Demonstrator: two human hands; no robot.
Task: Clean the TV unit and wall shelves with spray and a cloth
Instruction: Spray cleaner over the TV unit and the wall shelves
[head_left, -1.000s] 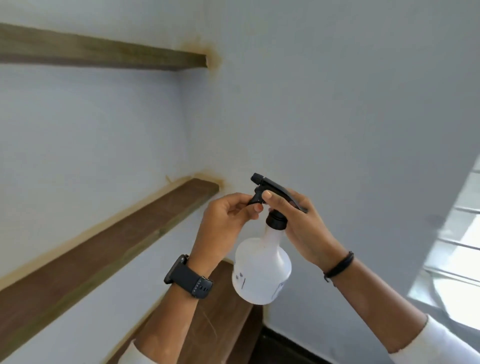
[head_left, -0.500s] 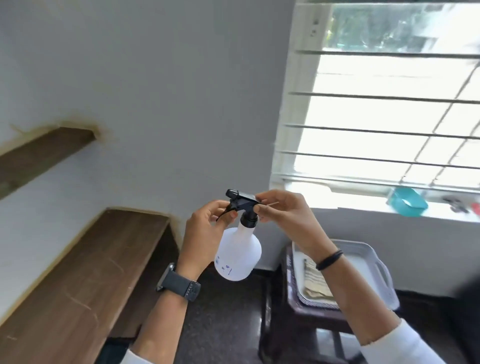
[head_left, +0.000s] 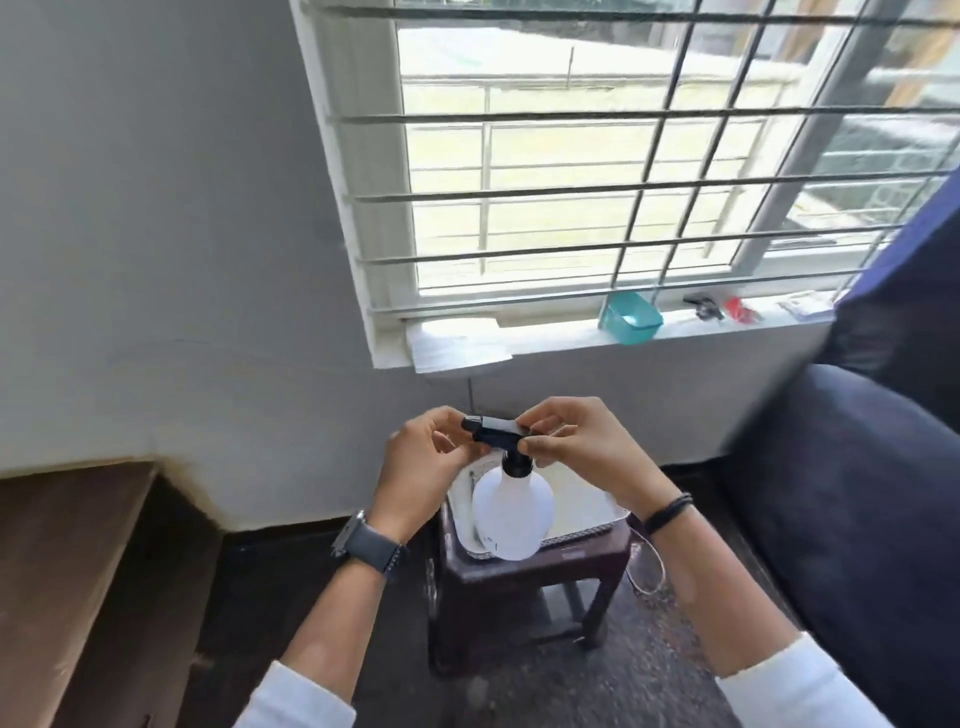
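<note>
A white spray bottle (head_left: 511, 512) with a black trigger head hangs upright between my hands, above a white tray. My left hand (head_left: 423, 462) pinches the nozzle end of the black head. My right hand (head_left: 582, 447) grips the rear of the head with curled fingers. The wooden TV unit (head_left: 67, 571) lies at the lower left against the wall. No cloth can be made out; the bottle and my hands hide most of the tray.
The white tray (head_left: 587, 530) rests on a dark stool (head_left: 524, 577) under the barred window (head_left: 623, 156). A teal tub (head_left: 629, 319) and small items sit on the sill. A dark blue sofa (head_left: 857, 519) fills the right side.
The view has swung right and down, from the wall shelves to the window, stool and sofa. Both hands kept hold of the spray head, and the bottle now hangs over the tray.
</note>
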